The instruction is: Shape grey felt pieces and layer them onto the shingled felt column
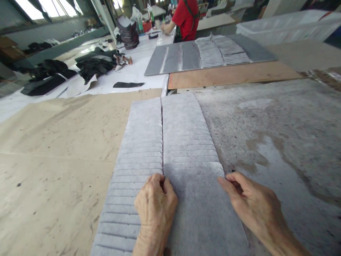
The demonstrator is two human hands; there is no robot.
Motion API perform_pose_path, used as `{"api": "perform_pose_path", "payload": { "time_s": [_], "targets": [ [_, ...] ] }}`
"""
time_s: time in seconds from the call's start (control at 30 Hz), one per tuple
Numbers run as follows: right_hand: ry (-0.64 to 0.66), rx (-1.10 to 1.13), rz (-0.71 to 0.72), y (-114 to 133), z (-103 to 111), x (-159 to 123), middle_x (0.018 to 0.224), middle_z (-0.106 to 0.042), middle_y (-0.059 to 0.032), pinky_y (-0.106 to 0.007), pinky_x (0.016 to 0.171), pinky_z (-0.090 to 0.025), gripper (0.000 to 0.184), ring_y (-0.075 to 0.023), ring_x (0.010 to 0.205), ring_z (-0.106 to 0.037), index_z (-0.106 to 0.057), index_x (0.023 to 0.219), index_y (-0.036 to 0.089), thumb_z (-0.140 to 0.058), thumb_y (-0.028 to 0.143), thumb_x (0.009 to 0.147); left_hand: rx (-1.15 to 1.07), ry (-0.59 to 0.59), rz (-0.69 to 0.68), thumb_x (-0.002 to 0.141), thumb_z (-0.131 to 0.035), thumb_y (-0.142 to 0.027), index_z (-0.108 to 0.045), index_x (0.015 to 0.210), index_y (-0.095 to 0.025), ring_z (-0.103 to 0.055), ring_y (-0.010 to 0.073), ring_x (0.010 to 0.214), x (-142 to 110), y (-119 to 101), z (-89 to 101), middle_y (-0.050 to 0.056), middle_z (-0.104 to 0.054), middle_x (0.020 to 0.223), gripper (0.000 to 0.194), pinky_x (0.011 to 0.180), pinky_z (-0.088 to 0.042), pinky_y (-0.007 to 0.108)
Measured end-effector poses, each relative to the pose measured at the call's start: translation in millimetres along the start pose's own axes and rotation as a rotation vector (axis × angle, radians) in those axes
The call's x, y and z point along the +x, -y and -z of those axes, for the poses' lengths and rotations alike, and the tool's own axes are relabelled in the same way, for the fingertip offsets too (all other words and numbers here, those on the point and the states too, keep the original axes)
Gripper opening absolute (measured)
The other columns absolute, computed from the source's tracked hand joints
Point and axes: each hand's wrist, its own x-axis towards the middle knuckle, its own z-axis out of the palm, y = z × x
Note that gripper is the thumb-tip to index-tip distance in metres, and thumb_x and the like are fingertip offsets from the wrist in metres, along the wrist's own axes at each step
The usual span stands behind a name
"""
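Two rows of overlapping grey felt-like sheets run away from me side by side, a narrow dark gap between them. The left row (119,199) shows many layered edges down to the bottom of the view. On the right row (183,128) the nearest piece is one broad grey sheet (205,213). My left hand (156,206) is closed, its fingertips pinching that sheet's left edge at the gap. Its right edge is pinched between the thumb and fingers of my right hand (247,199). The sheet lies close to the row beneath.
Brown paper (53,153) covers the table at left; a stained grey surface (271,156) lies at right. Beyond are a grey board (170,58) with more layered sheets, black scraps (96,64), a white plastic bin (287,30) and a person in red (185,19).
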Motion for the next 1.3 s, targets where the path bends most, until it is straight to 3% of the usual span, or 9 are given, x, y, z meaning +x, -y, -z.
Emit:
{"api": "perform_pose_path", "payload": {
  "time_s": [0.23,0.37,0.5,0.6,0.67,0.77,1.0,1.17,1.3],
  "targets": [
    [0.023,-0.024,0.001,-2,-2,-3,0.05,-0.059,0.0011,-0.024,0.044,-0.035,0.033,-0.0139,0.045,-0.055,-0.056,0.062,0.022,-0.045,0.048,0.079,0.099,0.028,0.023,0.081,-0.044,-0.031,-0.058,0.072,-0.024,-0.062,0.0268,0.074,1,-5,0.4,0.003,-0.066,0.074,0.017,0.055,-0.028,0.03],
    [-0.078,-0.161,0.046,0,-5,-8,0.051,-0.059,0.0017,-0.025,0.043,-0.032,0.031,-0.0134,0.044,-0.055,-0.054,0.065,0.021,-0.043,0.044,0.083,0.149,-0.01,-0.022,0.084,-0.042,-0.033,-0.055,0.076,-0.023,-0.062,0.0276,0.07,-5,-4,-3.4,0.005,-0.064,0.073,0.018,0.052,-0.027,0.03],
    [-0.218,-0.223,0.203,1,-4,-8,0.071,-0.063,-0.0035,-0.026,0.048,-0.039,0.022,-0.0157,0.059,-0.058,-0.054,0.086,0.018,-0.044,0.037,0.084,0.144,-0.251,-0.085,0.083,-0.046,-0.028,-0.052,0.099,-0.02,-0.061,0.0225,0.072,-13,0,-13.7,0.005,-0.064,0.086,0.019,0.05,-0.03,0.028],
    [-0.203,-0.151,0.411,1,0,-2,0.09,-0.063,-0.007,-0.029,0.068,-0.048,0.02,-0.0182,0.082,-0.06,-0.051,0.102,0.016,-0.047,0.023,0.084,0.148,-0.412,-0.272,0.083,-0.047,-0.021,-0.048,0.11,-0.019,-0.06,0.0199,0.086,-13,6,-20.0,0.006,-0.061,0.104,0.027,0.055,-0.037,0.026],
    [-0.138,-0.121,0.511,-1,3,4,0.095,-0.063,-0.0066,-0.03,0.076,-0.048,0.022,-0.0185,0.089,-0.058,-0.051,0.105,0.017,-0.046,0.016,0.083,0.142,-0.385,-0.42,0.083,-0.044,-0.015,-0.047,0.111,-0.021,-0.059,0.0172,0.091,-8,11,-20.1,0.003,-0.059,0.111,0.029,0.057,-0.038,0.024],
    [-0.02,-0.094,0.563,-5,7,13,0.093,-0.063,-0.0055,-0.03,0.073,-0.048,0.021,-0.0181,0.088,-0.058,-0.052,0.101,0.017,-0.046,0.015,0.082,0.146,-0.217,-0.532,0.083,-0.042,-0.012,-0.047,0.11,-0.025,-0.061,0.0143,0.081,3,17,-13.3,-0.002,-0.059,0.112,0.031,0.051,-0.036,0.024],
    [0.21,0.015,0.39,-6,9,29,0.071,-0.059,-0.0001,-0.024,0.054,-0.042,0.005,-0.0121,0.061,-0.055,-0.053,0.078,0.02,-0.051,0.022,0.074,0.116,0.023,-0.508,0.075,-0.047,-0.012,-0.048,0.099,-0.022,-0.059,0.0162,0.074,22,11,3.4,0.0,-0.059,0.095,0.026,0.052,-0.031,0.026],
    [0.235,0.089,0.223,-2,10,25,0.059,-0.056,0.0012,-0.026,0.053,-0.04,0.012,-0.0122,0.054,-0.052,-0.051,0.066,0.021,-0.05,0.031,0.072,0.122,0.017,-0.397,0.076,-0.049,-0.021,-0.048,0.076,-0.021,-0.056,0.017,0.068,19,9,4.1,-0.001,-0.057,0.073,0.001,0.054,-0.028,0.027],
    [0.284,0.136,0.033,-3,15,13,0.047,-0.049,0.0038,-0.024,0.044,-0.034,0.027,-0.0104,0.043,-0.045,-0.049,0.058,0.022,-0.051,0.045,0.072,0.133,0.012,-0.305,0.08,-0.047,-0.03,-0.046,0.068,-0.022,-0.053,0.0169,0.065,12,15,4.3,-0.002,-0.056,0.068,0.015,0.054,-0.026,0.026]
  ]
}}
